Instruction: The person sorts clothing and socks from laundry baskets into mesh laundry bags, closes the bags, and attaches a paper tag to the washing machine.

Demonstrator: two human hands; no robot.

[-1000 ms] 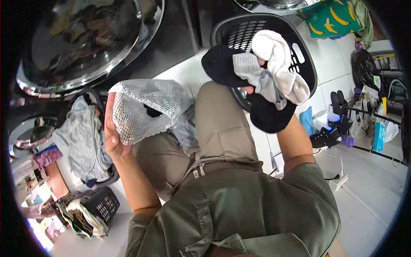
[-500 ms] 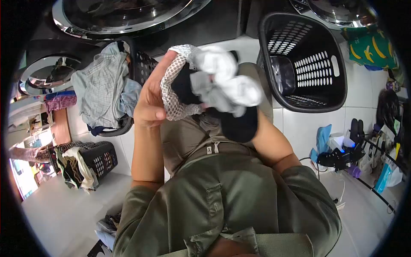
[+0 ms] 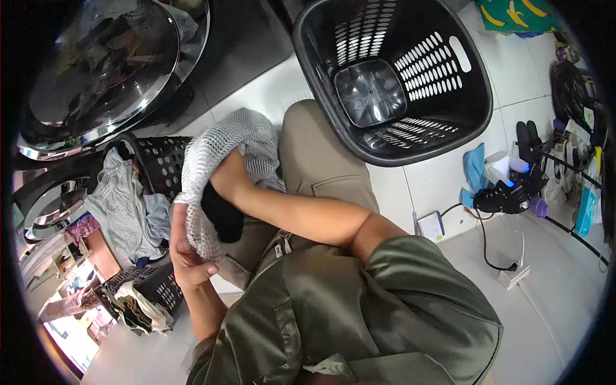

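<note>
A white mesh laundry bag (image 3: 215, 138) lies across my lap, its mouth turned toward me. My left hand (image 3: 189, 260) grips the bag's rim on the left side, thumb on the near side and fingers behind the mesh. Into the bag's mouth reaches my right hand (image 3: 228, 176); its fingers are hidden inside, so what they hold does not show. A black piece of clothing (image 3: 223, 215) sits in the opening, just below my right wrist. The white and grey socks are out of sight.
A black laundry basket (image 3: 378, 154) stands at the front right. At left, another basket (image 3: 160, 163) holds a grey checked shirt (image 3: 125, 205); a third basket (image 3: 163, 292) is behind it. A round machine door (image 3: 102, 77) is front left. Cables (image 3: 484, 250) lie right.
My right hand has moved left and into the mesh bag, taking the socks from view. The bag now hangs over my right wrist. My view has turned, shifting the baskets.
</note>
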